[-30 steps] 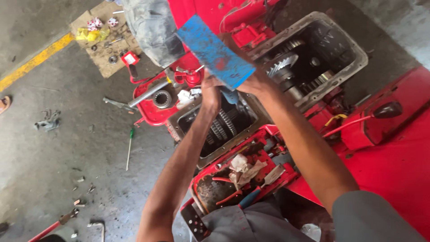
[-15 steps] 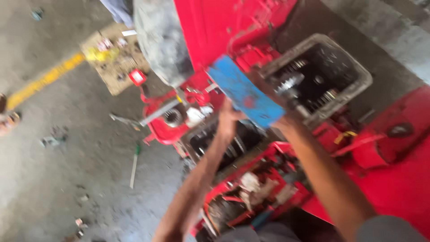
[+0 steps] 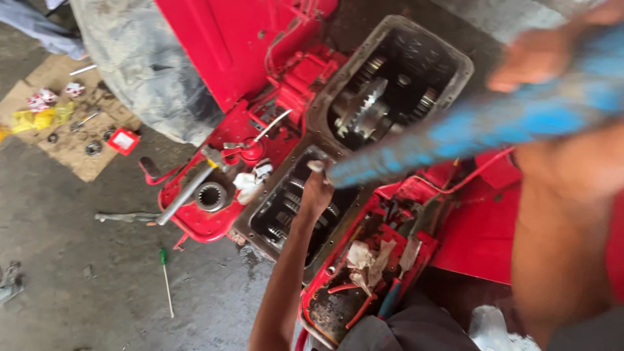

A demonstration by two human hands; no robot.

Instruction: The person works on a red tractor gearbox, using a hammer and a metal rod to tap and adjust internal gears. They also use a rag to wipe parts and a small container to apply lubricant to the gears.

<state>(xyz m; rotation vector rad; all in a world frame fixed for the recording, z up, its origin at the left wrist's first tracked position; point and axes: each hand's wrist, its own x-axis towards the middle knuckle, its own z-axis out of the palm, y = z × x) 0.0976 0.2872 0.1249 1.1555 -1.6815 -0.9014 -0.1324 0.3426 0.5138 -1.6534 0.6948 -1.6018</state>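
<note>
The grey concrete floor (image 3: 78,305) bears a flattened cardboard sheet (image 3: 62,140); below the cardboard lie a long metal tool (image 3: 127,217) and, farther down, a green-handled screwdriver (image 3: 166,281).

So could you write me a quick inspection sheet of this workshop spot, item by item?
Surface: grey concrete floor, stained.
Job's things: blue panel, blurred, held over an open gearbox with bare gears; red machine body.
Clutter: green screwdriver, cardboard with small parts, red tray holding rags and tools.
Grippers: left hand at the panel's lower end; right hand on its upper end, blurred.
Cables: red tube beside the tray.
Surroundings: grey tyre; another person's trouser leg at top left.
</note>
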